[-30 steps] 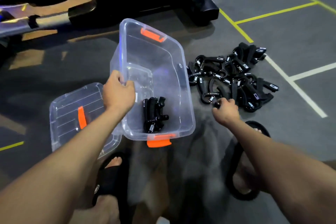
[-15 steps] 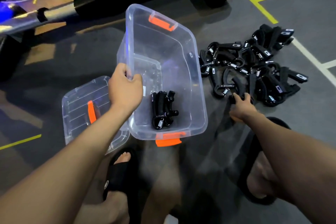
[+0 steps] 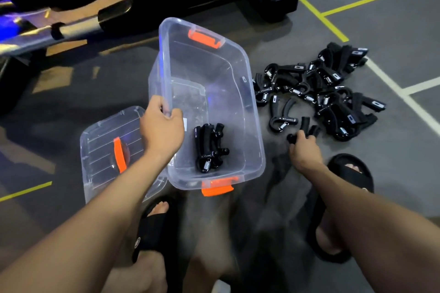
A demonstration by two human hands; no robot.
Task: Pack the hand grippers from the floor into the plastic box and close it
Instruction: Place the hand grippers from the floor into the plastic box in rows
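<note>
Two hands, two jobs here. Biggest thing first: the plastic box (image 3: 240,93) sits tipped up on its near end, mouth leaning toward the pile, probably so stuff can be tossed in without lifting high. The left hand (image 3: 162,131) is clamped on the box's left rim, fingers curled over the edge, holding that tilt. The lid (image 3: 100,150) lies flat on the floor just left of the box, partly tucked under it, out of the way till closing time.

Most of the hand grippers (image 3: 333,93) are heaped on the floor right of the box. A small bunch (image 3: 209,147) already lies in the box's low end.

The right hand (image 3: 303,151) is closed around one gripper (image 3: 306,126) at the pile's near edge.

Compared with half a second ago, that hand looks a bit pulled back with its gripper, while box, lid and left hand look the same.
</note>
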